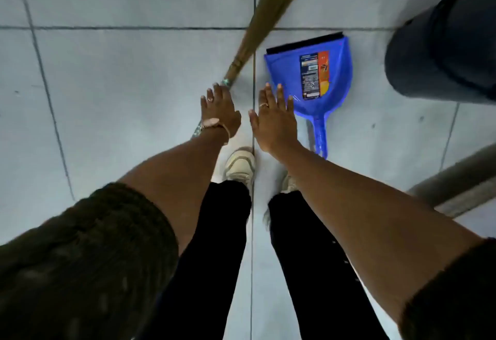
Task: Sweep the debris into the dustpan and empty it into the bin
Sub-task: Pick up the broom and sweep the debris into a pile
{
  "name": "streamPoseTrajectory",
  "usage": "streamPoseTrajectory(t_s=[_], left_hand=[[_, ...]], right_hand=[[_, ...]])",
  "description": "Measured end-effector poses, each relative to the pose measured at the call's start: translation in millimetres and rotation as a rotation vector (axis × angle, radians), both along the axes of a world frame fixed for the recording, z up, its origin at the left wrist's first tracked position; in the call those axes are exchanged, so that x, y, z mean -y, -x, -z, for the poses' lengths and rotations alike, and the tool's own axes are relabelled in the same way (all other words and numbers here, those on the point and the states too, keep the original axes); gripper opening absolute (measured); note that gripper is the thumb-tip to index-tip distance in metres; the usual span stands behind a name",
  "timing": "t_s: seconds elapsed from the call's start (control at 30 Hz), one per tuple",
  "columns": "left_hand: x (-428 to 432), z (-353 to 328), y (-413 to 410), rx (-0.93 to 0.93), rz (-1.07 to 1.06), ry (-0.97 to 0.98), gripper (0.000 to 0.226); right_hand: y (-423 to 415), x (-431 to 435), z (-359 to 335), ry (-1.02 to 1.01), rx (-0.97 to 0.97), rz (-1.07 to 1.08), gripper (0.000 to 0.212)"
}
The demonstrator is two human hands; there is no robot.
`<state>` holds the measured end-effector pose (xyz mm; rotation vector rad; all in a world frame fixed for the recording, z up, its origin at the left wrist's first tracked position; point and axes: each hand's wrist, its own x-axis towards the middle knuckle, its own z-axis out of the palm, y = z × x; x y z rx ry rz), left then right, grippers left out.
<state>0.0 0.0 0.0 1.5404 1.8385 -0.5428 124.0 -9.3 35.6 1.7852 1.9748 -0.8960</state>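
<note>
The blue dustpan (316,76) lies flat on the tiled floor (120,76), right of a dark grout line, its black-edged lip pointing far and its handle pointing near, toward the person's feet. A printed label (313,75) is stuck inside its pan. No debris can be made out on the tiles or in the pan.

Left of the dustpan, a grass broom (264,14) lies across the floor at a slant, its brown bristles blurred and running off the far edge, its bound end near the left hand (220,110).

Both hands are stretched out flat, palms down, above the floor. The left hand, its grip apart with the fingers spread and nothing in it, has its fingertips just at the broom's bound end; whether they touch it cannot be told. A ring and a wrist bracelet show on it. The right hand (273,120), also spread with its grip apart and empty, hovers beside the dustpan's near left edge, its fingers overlapping the pan's rim in the view. It wears a ring too.

At the far right stands a dark round bin (442,52), well apart from the hands but near the dustpan. Below the arms are pale shoes (240,165) and black trousers (214,245).
</note>
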Motion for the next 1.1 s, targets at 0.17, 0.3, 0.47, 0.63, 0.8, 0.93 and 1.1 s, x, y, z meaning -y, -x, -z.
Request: streamPoseTrajectory(t_s=[0.17,0.3,0.47,0.63,0.8,0.93,1.1], left_hand=[[-12.3,76.5,12.5,-0.065,-0.16,-0.112,0.065],[-26.4,107.2,16.4,-0.047,-0.152,-0.136,0.047],[-18.3,79.7,44.5,0.077,-0.149,-0.103,0.04],[42.5,-12.6,86.2,0.185,-0.36,-0.052,0.053],[116.8,-113.8,142.7,0.133,-0.557,-0.069,0.054],[158.3,-180.0,184.8,0.156,-0.582,-0.053,0.053],[163.2,-212.1,220.0,0.06,-0.586,-0.026,0.048]], right_hand=[[8.6,5.8,72.8,-0.015,-0.007,-0.059,0.059],[8.4,5.8,96.4,-0.029,0.001,-0.12,0.059],[7.7,6.1,67.3,-0.031,0.049,-0.254,0.059],[39.5,6.3,-19.3,-0.04,0.087,-0.327,0.061],[119.0,25.3,-114.4,-0.018,0.039,-0.4,0.063],[171.4,59.0,-180.5,0.05,0.068,-0.417,0.062],[217.6,94.5,-210.7,0.125,0.083,-0.4,0.063]])
